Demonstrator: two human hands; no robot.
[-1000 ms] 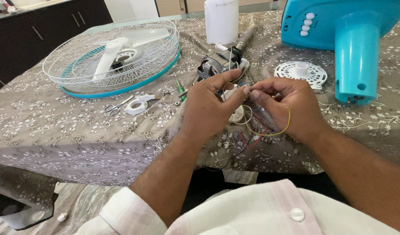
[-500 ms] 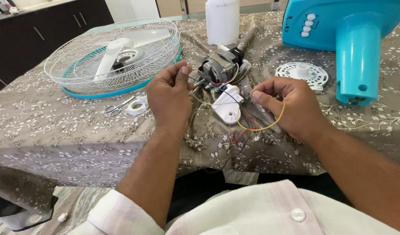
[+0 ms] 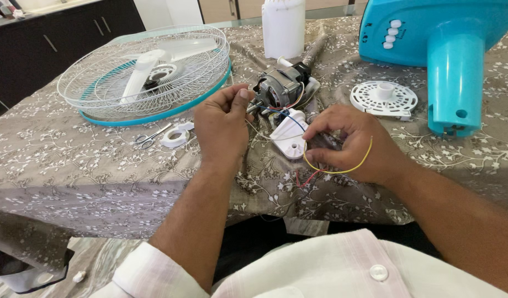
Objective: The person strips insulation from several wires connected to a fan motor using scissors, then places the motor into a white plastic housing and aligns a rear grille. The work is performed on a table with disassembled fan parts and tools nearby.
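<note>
A fan motor (image 3: 280, 88) with metal housing and coloured wires lies on the patterned tablecloth (image 3: 72, 165) at the centre. My left hand (image 3: 222, 124) is at the motor's left side, its thumb and fingers pinched on a thin wire by the motor shaft. My right hand (image 3: 356, 144) rests just right of a white plastic cover (image 3: 290, 138), fingers closed on a bundle of wires; a yellow wire (image 3: 342, 168) loops across its back and red wires (image 3: 306, 177) trail below.
A white fan guard with blades (image 3: 146, 72) lies at the left. Small scissors (image 3: 150, 137) and a roll of white tape (image 3: 176, 136) sit in front of it. A white bottle (image 3: 283, 27), a white vented disc (image 3: 383, 99) and a turquoise fan base (image 3: 447, 49) stand behind and right.
My hands were together over the wires; my left hand has moved left and up to the motor, uncovering the white cover. My right hand has stayed near its place with the wires.
</note>
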